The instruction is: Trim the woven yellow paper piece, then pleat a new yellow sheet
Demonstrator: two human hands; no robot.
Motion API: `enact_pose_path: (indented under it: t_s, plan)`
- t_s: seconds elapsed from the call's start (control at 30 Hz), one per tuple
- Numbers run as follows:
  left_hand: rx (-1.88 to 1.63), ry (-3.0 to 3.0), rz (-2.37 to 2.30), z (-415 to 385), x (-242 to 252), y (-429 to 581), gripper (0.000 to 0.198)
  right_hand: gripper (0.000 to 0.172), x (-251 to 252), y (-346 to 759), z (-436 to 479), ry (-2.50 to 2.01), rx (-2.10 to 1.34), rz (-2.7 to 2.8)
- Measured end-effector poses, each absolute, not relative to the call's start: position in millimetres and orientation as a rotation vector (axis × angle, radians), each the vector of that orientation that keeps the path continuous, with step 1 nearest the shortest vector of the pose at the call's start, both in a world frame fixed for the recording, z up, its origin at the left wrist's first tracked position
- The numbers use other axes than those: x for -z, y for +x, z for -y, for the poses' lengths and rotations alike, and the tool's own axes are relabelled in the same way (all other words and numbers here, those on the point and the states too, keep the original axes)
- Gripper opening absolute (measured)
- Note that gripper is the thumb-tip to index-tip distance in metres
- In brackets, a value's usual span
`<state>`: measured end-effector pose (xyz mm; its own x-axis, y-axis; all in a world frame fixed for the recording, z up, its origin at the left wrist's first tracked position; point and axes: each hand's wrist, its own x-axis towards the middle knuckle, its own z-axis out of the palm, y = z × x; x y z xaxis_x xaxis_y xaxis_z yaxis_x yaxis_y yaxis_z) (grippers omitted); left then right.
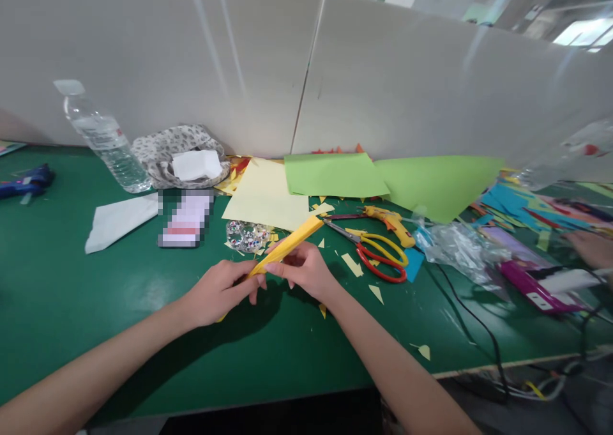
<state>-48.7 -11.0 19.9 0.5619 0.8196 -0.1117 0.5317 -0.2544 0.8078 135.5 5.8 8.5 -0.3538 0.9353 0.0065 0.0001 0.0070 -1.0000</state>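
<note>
Paper (295, 238) in a yellow strip slants over the green table (306, 365). I see 2 hands on it: the left hand (223, 292), fingers clamped around the lower part, and the right hand (307, 272), fingers pinching the middle, near scissors (368, 248).

Right of the bottle (106, 140) sits a pouch (154, 155); in front, a tissue (121, 220); well to the bottle's left, possibly a glue gun (32, 181).

Paper strip (294, 238) before sheet (265, 192), scissors (355, 237) right, glue gun (391, 221) behind scissors, bottle (108, 142) left
</note>
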Motion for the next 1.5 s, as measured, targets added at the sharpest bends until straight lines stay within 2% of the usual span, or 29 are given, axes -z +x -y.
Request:
enact_pose_path:
  t_s: [0.13,0.33,0.6,1.03,1.2,1.33,1.4,1.5]
  plan:
    - [-0.409,1.846,-0.997,13,-23,-48,0.036,0.031,-8,135,-7,-0.983,-1.555,1.444]
    - [-0.386,1.726,-0.825,14,-20,-48,0.039,0.025,-9,138,-10,-0.989,-1.456,1.333]
    - [-0.427,1.832,-1.032,12,-10,-39,0.039,0.027,-6,134,-6,-1.113,-1.222,1.548]
    - [-0.576,1.657,-0.924,10,-2,-37,0.026,0.025,-6,140,-8,-1.128,-1.12,1.442]
    - [-0.643,1.625,-0.975,7,4,-36,0.016,0.017,-13,136,3,-1.024,-0.919,1.746]
    - [-0.618,1.599,-0.995,5,7,-36,0.014,0.019,-14,133,5,-0.966,-0.828,1.873]
    - [-0.613,1.562,-1.002,4,8,-36,0.017,0.021,-12,132,4,-1.053,-0.839,1.79]
    - [-0.593,1.489,-0.996,4,4,-37,0.023,0.023,-9,134,-1,-1.117,-1.051,1.587]
